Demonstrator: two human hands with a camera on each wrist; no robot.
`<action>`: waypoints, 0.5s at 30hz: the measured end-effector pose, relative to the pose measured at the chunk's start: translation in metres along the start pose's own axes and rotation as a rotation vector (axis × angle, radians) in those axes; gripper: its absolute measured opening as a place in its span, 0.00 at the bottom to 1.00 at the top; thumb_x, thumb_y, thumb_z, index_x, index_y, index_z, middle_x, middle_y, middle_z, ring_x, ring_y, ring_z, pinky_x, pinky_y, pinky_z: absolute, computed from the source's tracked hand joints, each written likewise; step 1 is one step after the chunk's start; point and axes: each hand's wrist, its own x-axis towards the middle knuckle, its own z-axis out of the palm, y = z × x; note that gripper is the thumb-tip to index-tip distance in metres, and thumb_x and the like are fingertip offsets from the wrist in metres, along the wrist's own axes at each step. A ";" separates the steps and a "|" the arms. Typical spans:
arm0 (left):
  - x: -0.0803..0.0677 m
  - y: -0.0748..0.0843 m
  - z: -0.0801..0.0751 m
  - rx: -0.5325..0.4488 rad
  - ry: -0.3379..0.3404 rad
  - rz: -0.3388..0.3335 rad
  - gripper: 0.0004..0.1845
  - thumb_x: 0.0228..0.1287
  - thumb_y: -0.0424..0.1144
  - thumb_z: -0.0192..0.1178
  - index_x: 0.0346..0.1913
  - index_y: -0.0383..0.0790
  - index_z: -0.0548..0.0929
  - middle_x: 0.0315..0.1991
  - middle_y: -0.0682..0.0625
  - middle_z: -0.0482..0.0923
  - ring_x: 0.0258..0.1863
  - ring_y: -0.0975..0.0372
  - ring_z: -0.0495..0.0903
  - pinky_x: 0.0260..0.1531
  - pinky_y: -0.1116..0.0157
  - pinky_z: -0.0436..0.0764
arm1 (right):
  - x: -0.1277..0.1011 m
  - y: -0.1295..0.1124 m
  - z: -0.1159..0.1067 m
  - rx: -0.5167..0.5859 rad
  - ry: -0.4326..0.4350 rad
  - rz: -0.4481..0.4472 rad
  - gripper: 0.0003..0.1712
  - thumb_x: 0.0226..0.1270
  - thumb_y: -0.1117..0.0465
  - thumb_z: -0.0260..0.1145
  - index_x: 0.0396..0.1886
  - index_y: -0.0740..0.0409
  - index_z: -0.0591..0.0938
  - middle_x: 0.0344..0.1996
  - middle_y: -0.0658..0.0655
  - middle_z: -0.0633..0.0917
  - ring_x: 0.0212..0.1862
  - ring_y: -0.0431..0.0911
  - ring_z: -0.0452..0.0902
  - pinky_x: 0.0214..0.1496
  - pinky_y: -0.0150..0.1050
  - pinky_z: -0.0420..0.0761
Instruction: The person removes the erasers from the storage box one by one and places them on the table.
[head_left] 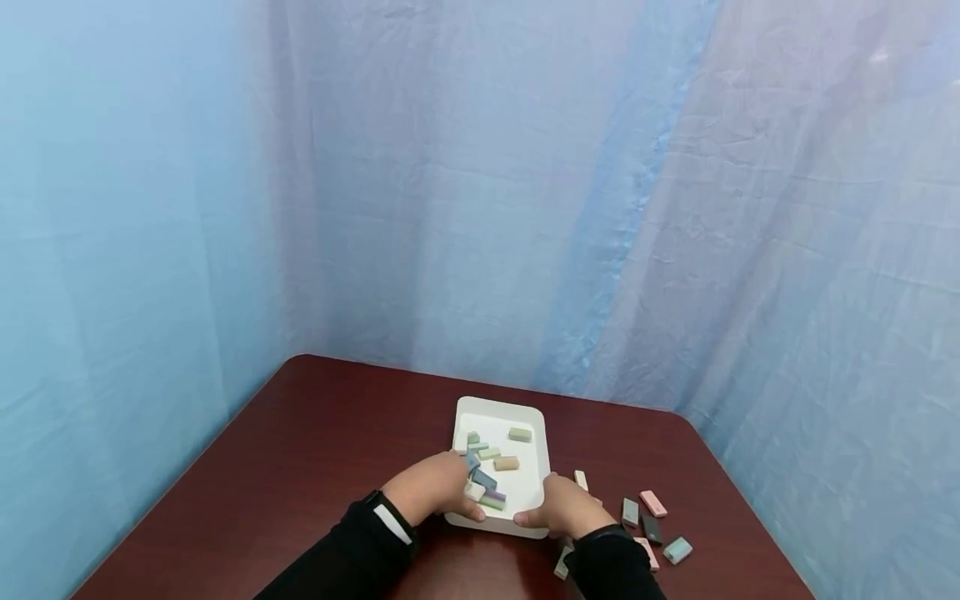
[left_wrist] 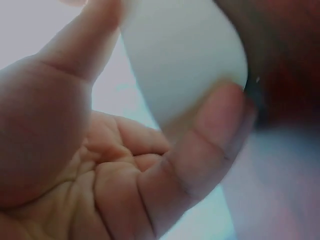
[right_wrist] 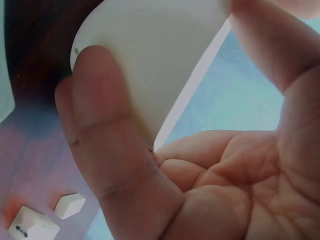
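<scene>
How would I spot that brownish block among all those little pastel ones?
Start at the white tray on the dark wooden table, gripped at its near corners by both hands. Inside, right of the middle, lies the tan block, just below a pale green block. It is the only brown one in the tray.

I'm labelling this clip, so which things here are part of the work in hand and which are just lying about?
In hand:
white tray, gripped at its near corners
left hand
right hand
pastel blocks in the tray

Lying about:
loose blocks on the table right of the tray
dark wooden table
blue curtain behind
</scene>
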 end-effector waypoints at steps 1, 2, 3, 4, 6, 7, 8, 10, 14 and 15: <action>-0.001 0.000 0.000 0.003 0.012 -0.006 0.35 0.56 0.67 0.76 0.39 0.33 0.90 0.44 0.42 0.88 0.40 0.57 0.84 0.50 0.60 0.83 | 0.000 -0.001 0.001 -0.005 -0.008 0.005 0.41 0.60 0.41 0.82 0.56 0.70 0.80 0.33 0.59 0.83 0.34 0.53 0.82 0.49 0.55 0.80; -0.003 0.000 -0.001 0.018 0.027 -0.016 0.35 0.57 0.67 0.75 0.37 0.33 0.90 0.44 0.42 0.88 0.40 0.56 0.84 0.50 0.60 0.83 | 0.001 -0.001 0.002 -0.008 -0.014 0.008 0.42 0.61 0.41 0.81 0.59 0.71 0.79 0.34 0.59 0.84 0.36 0.53 0.83 0.52 0.58 0.80; -0.004 0.000 -0.002 0.035 0.045 -0.031 0.34 0.58 0.67 0.74 0.36 0.33 0.90 0.44 0.41 0.87 0.39 0.55 0.84 0.49 0.59 0.84 | 0.001 -0.002 0.004 -0.009 -0.020 0.011 0.44 0.61 0.41 0.81 0.61 0.72 0.78 0.34 0.59 0.84 0.38 0.54 0.83 0.56 0.62 0.79; -0.004 0.000 -0.003 0.066 0.066 -0.043 0.34 0.60 0.68 0.72 0.36 0.34 0.91 0.45 0.42 0.87 0.42 0.54 0.84 0.51 0.58 0.83 | 0.001 -0.003 0.005 -0.010 -0.029 0.014 0.46 0.62 0.41 0.81 0.64 0.73 0.77 0.34 0.60 0.85 0.39 0.55 0.83 0.60 0.65 0.78; -0.002 0.003 -0.005 0.146 0.140 -0.064 0.33 0.62 0.67 0.71 0.41 0.35 0.93 0.48 0.41 0.86 0.46 0.52 0.82 0.50 0.57 0.85 | 0.001 -0.004 0.007 -0.013 -0.046 0.011 0.48 0.63 0.41 0.80 0.67 0.74 0.76 0.34 0.60 0.85 0.40 0.55 0.83 0.62 0.68 0.77; 0.000 0.004 -0.006 0.185 0.174 -0.066 0.31 0.63 0.66 0.71 0.43 0.37 0.93 0.47 0.42 0.85 0.47 0.52 0.81 0.49 0.57 0.85 | 0.001 -0.005 0.007 -0.014 -0.051 0.007 0.47 0.63 0.42 0.80 0.66 0.74 0.76 0.33 0.60 0.85 0.39 0.55 0.83 0.60 0.65 0.78; 0.002 0.005 -0.008 0.234 0.199 -0.054 0.28 0.64 0.64 0.71 0.44 0.40 0.93 0.46 0.43 0.84 0.46 0.52 0.81 0.47 0.57 0.86 | 0.002 -0.006 0.008 -0.012 -0.054 0.005 0.46 0.63 0.42 0.80 0.65 0.73 0.77 0.30 0.59 0.85 0.37 0.53 0.82 0.58 0.62 0.79; 0.005 0.005 -0.008 0.318 0.234 0.010 0.18 0.67 0.58 0.72 0.45 0.46 0.93 0.41 0.46 0.83 0.43 0.54 0.80 0.43 0.58 0.86 | 0.002 -0.007 0.010 -0.019 -0.059 0.001 0.43 0.63 0.42 0.80 0.62 0.72 0.79 0.28 0.58 0.84 0.35 0.52 0.82 0.53 0.58 0.80; 0.011 0.001 0.000 0.381 0.253 0.205 0.04 0.67 0.44 0.74 0.43 0.53 0.92 0.34 0.52 0.83 0.37 0.59 0.83 0.39 0.60 0.85 | 0.002 -0.009 0.016 -0.029 -0.050 0.003 0.39 0.62 0.42 0.81 0.56 0.70 0.81 0.26 0.58 0.83 0.33 0.51 0.81 0.50 0.55 0.79; 0.012 0.000 0.003 0.375 0.240 0.240 0.04 0.66 0.42 0.74 0.42 0.54 0.92 0.34 0.53 0.84 0.36 0.60 0.82 0.39 0.60 0.85 | 0.002 -0.010 0.017 -0.030 -0.048 -0.001 0.38 0.62 0.42 0.81 0.54 0.70 0.82 0.26 0.58 0.83 0.32 0.51 0.81 0.50 0.54 0.80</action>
